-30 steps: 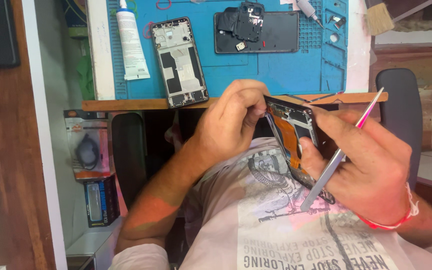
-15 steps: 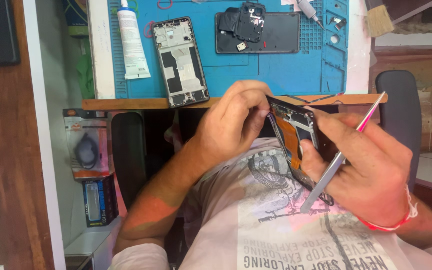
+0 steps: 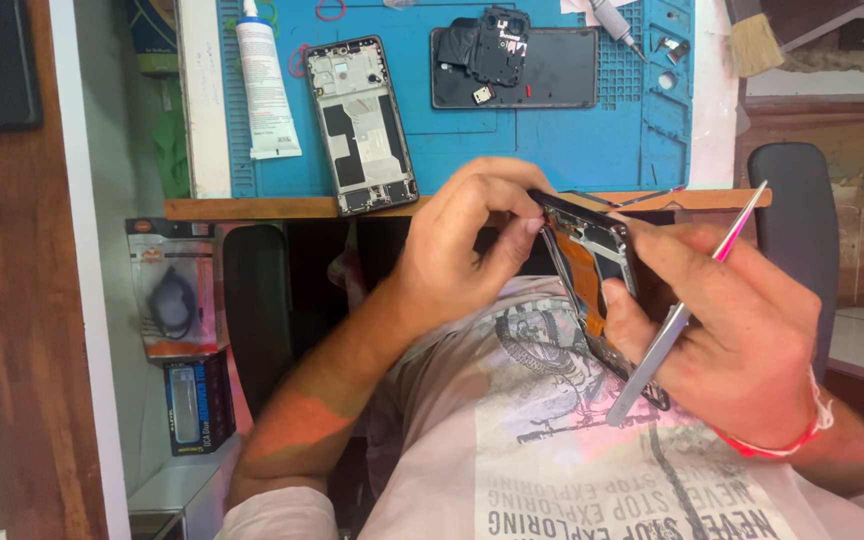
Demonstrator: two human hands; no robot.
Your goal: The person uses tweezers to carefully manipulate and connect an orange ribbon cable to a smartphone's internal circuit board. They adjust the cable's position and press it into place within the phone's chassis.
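Here, I had the opened phone [image 3: 592, 270] held up over my lap, near the front edge of the worktop [image 3: 252, 208], tilted with its orange-lined inside facing left. My right hand [image 3: 742, 340] had its grip clenched around the phone's right side, and the same hand also held a pair of metal tweezers [image 3: 682, 315] slanting from low left up to a pink tip at the far right. My left hand [image 3: 467, 250] pinched at the phone's top left corner, fingertips [image 3: 530, 225] touching the frame; its grip was closed on that edge. Farther away, on the blue mat [image 3: 552, 140], lay a bare phone frame [image 3: 362, 125] at the left, a dark back cover [image 3: 537, 70] with loose parts on it toward the right, and a white glue tube [image 3: 264, 85] at the mat's left border. A brush [image 3: 752, 40] sat at the far right
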